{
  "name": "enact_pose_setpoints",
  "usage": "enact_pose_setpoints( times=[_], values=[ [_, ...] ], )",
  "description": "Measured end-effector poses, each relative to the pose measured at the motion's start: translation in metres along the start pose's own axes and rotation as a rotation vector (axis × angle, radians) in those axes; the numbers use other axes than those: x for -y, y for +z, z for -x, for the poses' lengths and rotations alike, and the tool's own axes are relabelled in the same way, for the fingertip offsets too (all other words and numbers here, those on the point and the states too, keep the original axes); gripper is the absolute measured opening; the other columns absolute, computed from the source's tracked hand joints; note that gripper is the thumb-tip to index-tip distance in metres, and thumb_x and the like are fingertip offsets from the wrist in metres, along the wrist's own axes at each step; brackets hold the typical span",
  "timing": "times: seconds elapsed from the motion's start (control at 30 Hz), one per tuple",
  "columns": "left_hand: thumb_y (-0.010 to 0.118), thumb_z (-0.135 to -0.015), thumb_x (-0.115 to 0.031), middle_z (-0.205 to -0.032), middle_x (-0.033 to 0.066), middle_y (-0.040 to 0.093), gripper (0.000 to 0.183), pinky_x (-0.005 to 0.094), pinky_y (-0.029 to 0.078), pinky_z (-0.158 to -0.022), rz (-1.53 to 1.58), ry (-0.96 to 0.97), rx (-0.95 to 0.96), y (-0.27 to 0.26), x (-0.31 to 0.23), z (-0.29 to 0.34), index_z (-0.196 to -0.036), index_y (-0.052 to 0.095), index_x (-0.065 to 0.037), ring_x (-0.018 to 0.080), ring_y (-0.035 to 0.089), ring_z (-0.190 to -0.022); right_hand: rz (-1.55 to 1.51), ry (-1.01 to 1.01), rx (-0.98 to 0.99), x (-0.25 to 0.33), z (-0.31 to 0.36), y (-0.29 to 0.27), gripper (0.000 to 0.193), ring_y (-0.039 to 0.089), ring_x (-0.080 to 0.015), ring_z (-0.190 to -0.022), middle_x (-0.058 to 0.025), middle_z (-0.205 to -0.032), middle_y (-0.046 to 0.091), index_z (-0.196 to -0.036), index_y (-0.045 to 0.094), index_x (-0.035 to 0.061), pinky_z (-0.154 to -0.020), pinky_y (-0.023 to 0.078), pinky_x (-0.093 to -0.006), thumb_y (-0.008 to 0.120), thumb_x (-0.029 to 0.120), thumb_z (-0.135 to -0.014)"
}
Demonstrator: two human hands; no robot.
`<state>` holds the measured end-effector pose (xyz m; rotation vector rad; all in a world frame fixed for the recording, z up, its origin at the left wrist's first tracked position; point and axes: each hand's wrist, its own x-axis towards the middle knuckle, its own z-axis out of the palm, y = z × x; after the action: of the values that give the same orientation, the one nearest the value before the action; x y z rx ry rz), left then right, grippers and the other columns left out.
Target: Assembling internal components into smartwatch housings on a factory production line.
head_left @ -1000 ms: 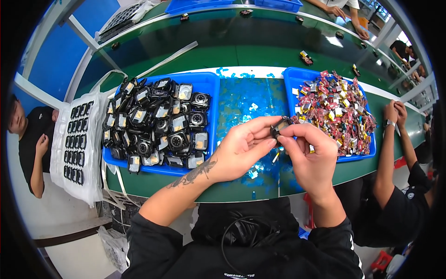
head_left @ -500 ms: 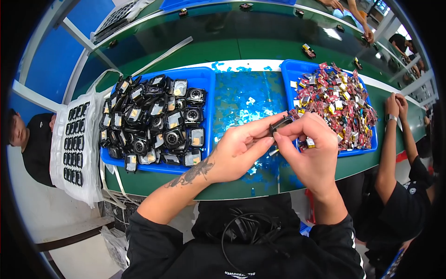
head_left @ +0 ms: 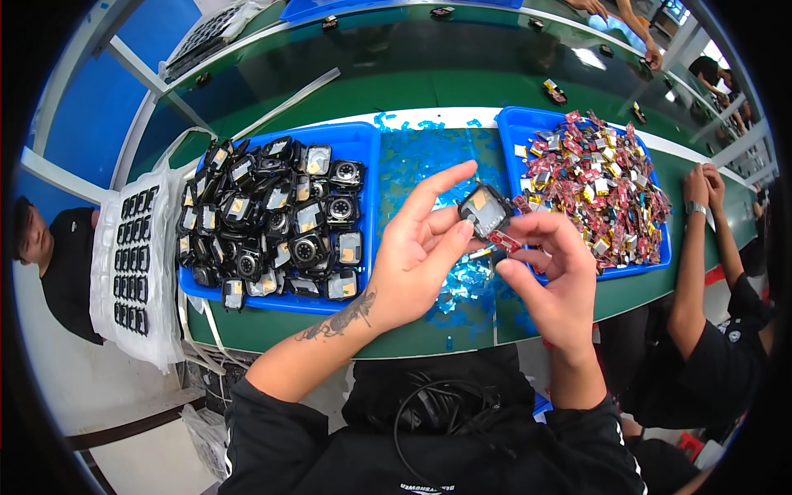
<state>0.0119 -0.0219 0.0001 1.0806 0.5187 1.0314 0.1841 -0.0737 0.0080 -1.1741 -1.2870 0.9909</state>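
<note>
Hands (left (head_left: pixel 421 260), right (head_left: pixel 551 276)) pinch small square housing (head_left: pixel 485 210); red part (head_left: pixel 503 241) beneath.

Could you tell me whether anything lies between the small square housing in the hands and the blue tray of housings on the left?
Nothing visible: the housing is above bare table, and the tray is open-topped.

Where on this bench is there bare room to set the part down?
Both bins are crowded: left bin with black housings, right bin with red parts. The strip between them carries only film scraps. The green belt beyond is mostly bare.
</note>
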Motion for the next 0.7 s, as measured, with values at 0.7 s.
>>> enact_pose_setpoints(
  times=[0.7],
  values=[
    [0.067,-0.087,-0.007,-0.094,0.0086,0.067,0.017,0.0224,0.055,-0.074,-0.333,-0.159,0.072,-0.007,-0.004,0.004,-0.097,0.069,0.007,0.0087,0.063,-0.084,-0.187,0.0,0.059,0.002,0.006,-0.001,0.016,0.059,-0.0088,-0.082,-0.0057,-0.093,0.059,-0.102,0.056,-0.0031,-0.07,0.048,-0.0201,0.062,-0.005,-0.087]
  ],
)
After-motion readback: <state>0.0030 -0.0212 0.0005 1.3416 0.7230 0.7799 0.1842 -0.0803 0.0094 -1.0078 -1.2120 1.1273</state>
